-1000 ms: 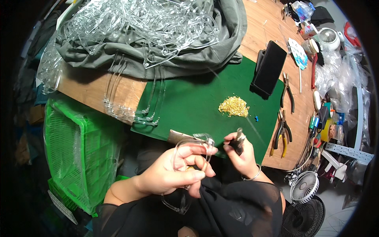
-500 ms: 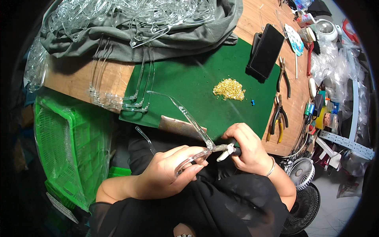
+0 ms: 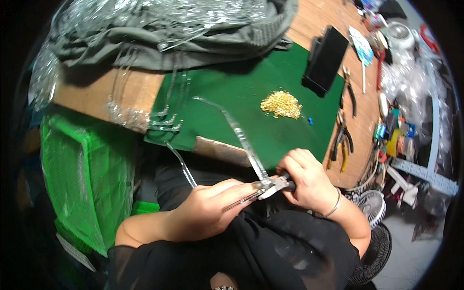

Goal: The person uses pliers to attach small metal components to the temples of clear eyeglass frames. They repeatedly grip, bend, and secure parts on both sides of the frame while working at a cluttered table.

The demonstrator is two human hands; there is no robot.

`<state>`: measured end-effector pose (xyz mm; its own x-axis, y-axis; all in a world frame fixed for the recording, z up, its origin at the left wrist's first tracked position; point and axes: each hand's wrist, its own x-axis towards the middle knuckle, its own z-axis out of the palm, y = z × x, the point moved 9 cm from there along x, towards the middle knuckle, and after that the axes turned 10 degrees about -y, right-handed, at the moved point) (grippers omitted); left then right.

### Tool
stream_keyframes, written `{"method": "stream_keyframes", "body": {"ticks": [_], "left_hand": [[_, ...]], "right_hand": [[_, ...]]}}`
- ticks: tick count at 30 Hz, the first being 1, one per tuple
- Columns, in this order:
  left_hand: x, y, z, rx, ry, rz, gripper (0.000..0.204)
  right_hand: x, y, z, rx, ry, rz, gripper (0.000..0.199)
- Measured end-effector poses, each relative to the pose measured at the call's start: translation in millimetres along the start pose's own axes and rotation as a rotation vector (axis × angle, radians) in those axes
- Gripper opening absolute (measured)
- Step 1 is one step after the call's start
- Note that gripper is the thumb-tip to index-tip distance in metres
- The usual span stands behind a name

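Clear glasses frame (image 3: 241, 137) pinched between both hands.

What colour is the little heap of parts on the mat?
Gold; the heap of small parts on the green mat, head view.

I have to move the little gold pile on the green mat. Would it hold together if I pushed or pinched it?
Probably not. The gold pile looks like a loose heap of many tiny shiny pieces, so a push would likely scatter it across the green mat. Each piece seems light and hard to pinch singly. One small blue bit already lies apart nearby.
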<state>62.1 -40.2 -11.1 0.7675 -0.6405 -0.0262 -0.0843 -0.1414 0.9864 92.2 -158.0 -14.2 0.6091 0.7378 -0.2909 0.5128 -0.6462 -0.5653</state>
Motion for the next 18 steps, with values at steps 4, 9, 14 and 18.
{"method": "stream_keyframes", "body": {"ticks": [4,9,14,18], "left_hand": [[-5,-7,4,-0.005,0.117,0.079,0.029],[-6,-9,8,-0.118,0.079,0.101,0.029],[-18,-24,1,-0.607,0.023,-0.082,0.047],[-5,-15,17,-0.720,-0.192,-0.125,0.048]], "right_hand": [[-8,2,4,-0.087,0.077,0.102,0.023],[-4,6,8,0.096,-0.122,0.154,0.027],[3,21,4,0.127,-0.057,0.213,0.049],[25,42,28,-0.152,0.109,0.261,0.071]]}}
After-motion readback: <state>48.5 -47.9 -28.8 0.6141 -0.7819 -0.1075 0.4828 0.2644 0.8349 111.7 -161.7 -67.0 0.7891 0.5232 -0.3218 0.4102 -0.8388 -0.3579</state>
